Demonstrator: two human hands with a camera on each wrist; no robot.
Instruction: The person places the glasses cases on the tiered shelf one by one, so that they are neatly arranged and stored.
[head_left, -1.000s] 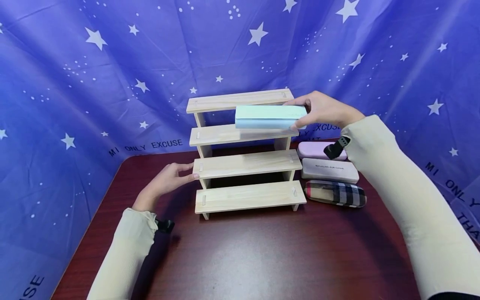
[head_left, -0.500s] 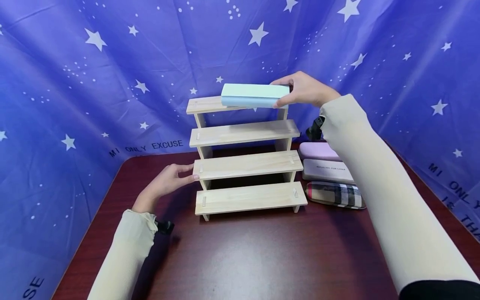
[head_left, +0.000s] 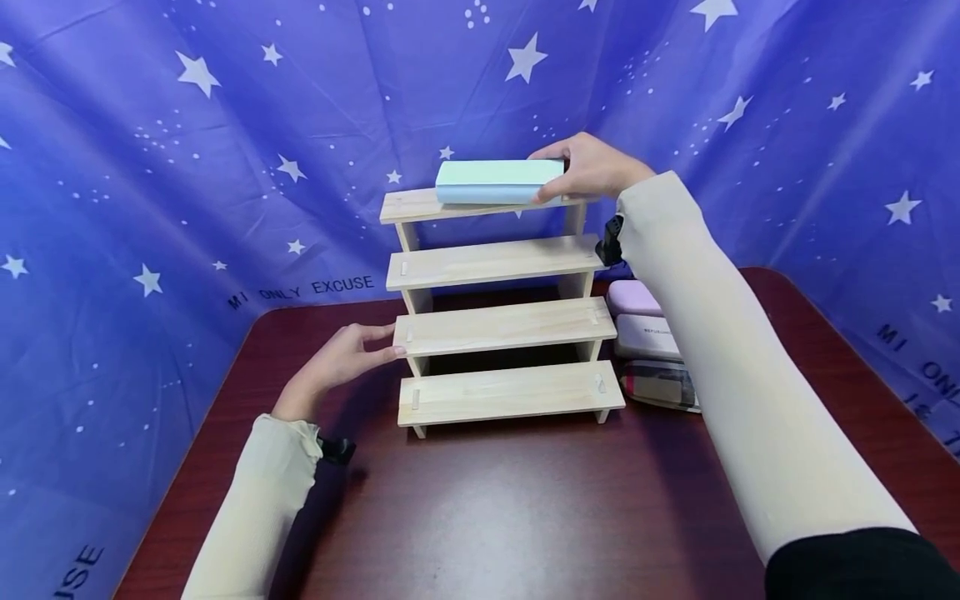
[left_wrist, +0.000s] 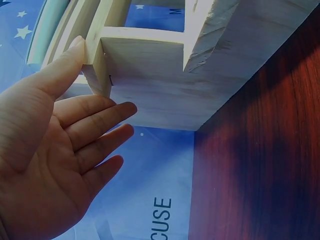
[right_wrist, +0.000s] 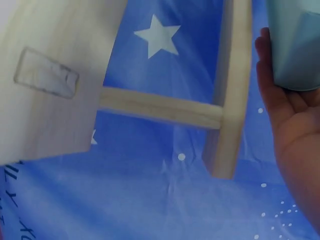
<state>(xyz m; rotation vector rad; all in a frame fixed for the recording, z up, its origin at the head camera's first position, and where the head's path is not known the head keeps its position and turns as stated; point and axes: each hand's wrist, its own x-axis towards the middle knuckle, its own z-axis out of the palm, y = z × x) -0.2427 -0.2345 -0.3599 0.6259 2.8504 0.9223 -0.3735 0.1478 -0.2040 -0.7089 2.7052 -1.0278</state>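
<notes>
A four-step wooden display stand [head_left: 502, 325] stands on the dark red table. My right hand [head_left: 588, 165] grips the right end of a mint-green glasses case [head_left: 495, 182], thumb in front and fingers behind. Lengthwise, the case lies level over the top step; in the right wrist view a narrow gap shows between the case [right_wrist: 299, 55] and the top board [right_wrist: 234, 90]. My left hand [head_left: 345, 360] pinches the left end of the second step from the bottom. In the left wrist view the left hand [left_wrist: 55, 135] has its thumb on that board, the other fingers loosely extended.
Right of the stand lie a pink case [head_left: 632, 298], a grey case [head_left: 647, 336] and a plaid case [head_left: 660, 383], partly hidden by my right sleeve [head_left: 720, 350]. A blue starry curtain [head_left: 315, 108] hangs close behind the stand.
My right hand has carried the mint-green glasses case up and to the left, from in front of the second-highest step to the top step. The left hand keeps its hold.
</notes>
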